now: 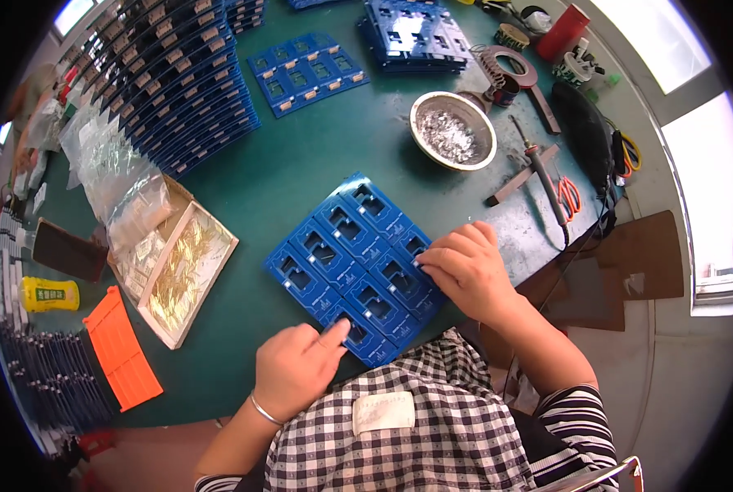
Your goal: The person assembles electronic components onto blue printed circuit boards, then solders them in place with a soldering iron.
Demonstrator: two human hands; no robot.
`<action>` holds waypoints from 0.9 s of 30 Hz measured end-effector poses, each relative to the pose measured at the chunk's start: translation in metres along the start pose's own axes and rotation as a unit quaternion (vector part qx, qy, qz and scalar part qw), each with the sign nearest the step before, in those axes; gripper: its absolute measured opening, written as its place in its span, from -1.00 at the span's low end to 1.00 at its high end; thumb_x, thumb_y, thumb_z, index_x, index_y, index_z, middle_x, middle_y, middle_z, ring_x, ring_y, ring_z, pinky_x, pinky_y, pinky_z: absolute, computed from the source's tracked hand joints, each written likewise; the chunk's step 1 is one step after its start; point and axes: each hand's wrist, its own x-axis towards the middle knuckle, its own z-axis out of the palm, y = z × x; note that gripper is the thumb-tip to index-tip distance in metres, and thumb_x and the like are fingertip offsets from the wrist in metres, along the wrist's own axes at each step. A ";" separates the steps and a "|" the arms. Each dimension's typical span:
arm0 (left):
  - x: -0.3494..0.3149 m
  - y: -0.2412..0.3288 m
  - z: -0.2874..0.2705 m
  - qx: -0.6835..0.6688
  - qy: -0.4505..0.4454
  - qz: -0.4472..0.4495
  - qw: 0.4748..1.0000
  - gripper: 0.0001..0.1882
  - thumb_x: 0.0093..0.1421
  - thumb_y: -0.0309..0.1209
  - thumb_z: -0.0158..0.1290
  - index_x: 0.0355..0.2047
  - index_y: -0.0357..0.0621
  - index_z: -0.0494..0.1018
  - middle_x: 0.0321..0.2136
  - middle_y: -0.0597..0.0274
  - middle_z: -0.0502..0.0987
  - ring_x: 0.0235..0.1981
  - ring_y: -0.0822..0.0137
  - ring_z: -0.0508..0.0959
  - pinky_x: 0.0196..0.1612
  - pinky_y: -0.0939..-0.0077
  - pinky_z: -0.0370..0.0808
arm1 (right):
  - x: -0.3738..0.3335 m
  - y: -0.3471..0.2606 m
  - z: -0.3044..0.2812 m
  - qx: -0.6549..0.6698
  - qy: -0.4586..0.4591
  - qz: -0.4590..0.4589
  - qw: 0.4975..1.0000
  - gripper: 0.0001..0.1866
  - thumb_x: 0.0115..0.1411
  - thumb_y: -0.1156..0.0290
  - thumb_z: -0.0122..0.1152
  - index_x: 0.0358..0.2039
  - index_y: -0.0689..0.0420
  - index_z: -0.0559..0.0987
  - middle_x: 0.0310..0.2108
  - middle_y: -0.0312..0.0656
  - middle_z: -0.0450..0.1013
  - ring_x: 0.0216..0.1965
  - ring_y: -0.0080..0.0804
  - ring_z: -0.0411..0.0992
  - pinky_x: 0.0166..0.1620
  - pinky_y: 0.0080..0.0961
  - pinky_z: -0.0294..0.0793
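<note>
A blue circuit board panel with rows of cutouts lies slanted on the table in front of me. My left hand is curled at its near left edge, with the index finger and thumb on the board beside a cutout. On the opposite edge, my right hand has its fingers pinched together against the panel; anything small between the fingertips is hidden. Left of the panel stands a divided wooden box, with thin gold-coloured pins in one compartment and small pale parts in the other.
Tall stacks of blue boards rise at the far left, beside a single panel. A bowl of metal scraps and a soldering iron are on the right. An orange tray and yellow bottle lie left.
</note>
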 end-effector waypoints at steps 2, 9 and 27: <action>0.005 -0.008 -0.017 -0.053 0.051 -0.077 0.994 -0.61 0.08 -0.45 0.12 -0.03 -0.07 0.47 -0.50 0.20 0.44 -0.55 0.16 0.43 -0.43 0.32 0.42 | 0.000 0.001 -0.001 0.015 0.002 0.006 1.000 -0.82 -0.04 0.46 0.31 -0.36 0.00 0.60 -0.39 -0.39 0.46 -0.28 -0.42 0.37 -0.05 -0.33 0.21; -0.004 -0.113 -0.097 0.220 0.160 -0.204 0.940 -0.85 0.07 -0.47 0.13 -0.31 -0.16 0.56 -0.42 0.12 0.41 -0.34 0.08 0.44 -0.25 0.25 0.38 | -0.008 -0.011 0.005 0.056 0.031 0.029 0.997 -0.83 -0.05 0.55 0.28 -0.37 0.12 0.59 -0.41 -0.23 0.48 -0.31 -0.27 0.40 -0.11 -0.33 0.24; 0.040 -0.140 -0.061 0.282 0.054 -0.090 0.954 -0.87 -0.09 -0.40 0.11 -0.46 -0.06 0.54 -0.45 0.27 0.44 -0.31 0.21 0.49 -0.28 0.25 0.48 | -0.003 -0.025 0.008 0.049 0.047 0.004 0.998 -0.86 -0.04 0.58 0.25 -0.40 0.16 0.56 -0.44 -0.24 0.48 -0.38 -0.33 0.40 -0.13 -0.39 0.22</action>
